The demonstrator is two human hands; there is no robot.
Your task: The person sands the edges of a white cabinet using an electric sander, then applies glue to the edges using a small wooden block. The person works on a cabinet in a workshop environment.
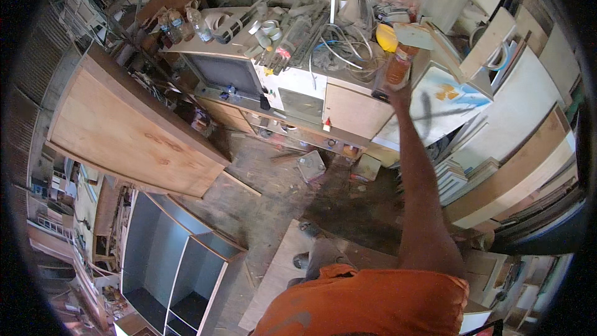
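My right arm stretches up to the cluttered bench, where my right hand (395,90) grips a plastic bottle with brown contents (398,65). Its fingers are partly hidden by the bottle. Just behind lie a yellow rounded object (386,35) and tangled cables and hoses (342,50). To the right of the hand is a white board with blue and orange marks (460,94). My left hand is out of view.
A large wooden panel (130,130) leans at left, above a dark-lined open cabinet (149,255). Boards (522,168) are stacked along the right. Two boxy containers (311,166) sit on the dusty floor below the bench (354,106). A flat board (267,280) lies by my feet.
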